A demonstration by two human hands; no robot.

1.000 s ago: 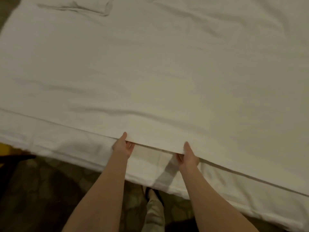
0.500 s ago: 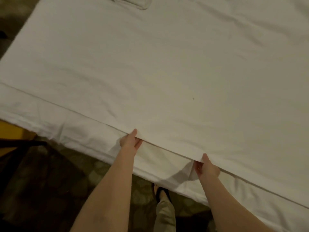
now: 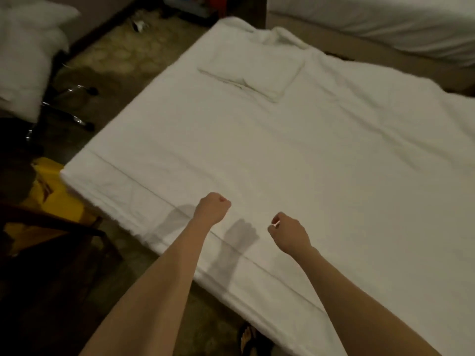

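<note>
White sheet (image 3: pixel 295 155) spread flat over the mattress, covering it from near edge to far edge; light creases only. Hem seam just inside the near edge and parallel to it, from the near-left corner toward the lower right.

Left hand (image 3: pixel 212 208): above the sheet, about midway along the near edge. Fingers curled tight into a fist, nothing in the grip. Clear of the fabric; shadow on the sheet just below and left of it.

Right hand (image 3: pixel 289 231): near the left hand but apart from it, slightly closer to the near edge. Fingers curled under, thumb against forefinger, nothing visibly gripped. Small pale glint at the thumb tip, too small to identify. Second shadow on the sheet between the two forearms.

Folded white cloth (image 3: pixel 253 78) lying flat on the sheet, toward the far-left corner of the bed.

Off the bed:
- yellow object (image 3: pixel 54 194) on the floor by the near-left corner, with a dark wooden frame (image 3: pixel 59 227) in front of it
- chrome-legged chair base (image 3: pixel 74 104) along the left edge
- white bedding heap (image 3: pixel 25 42) beyond that
- second bed (image 3: pixel 385 19) past the far edge
- sandalled foot (image 3: pixel 248 337) on the patterned carpet (image 3: pixel 123 55) below the near edge
</note>
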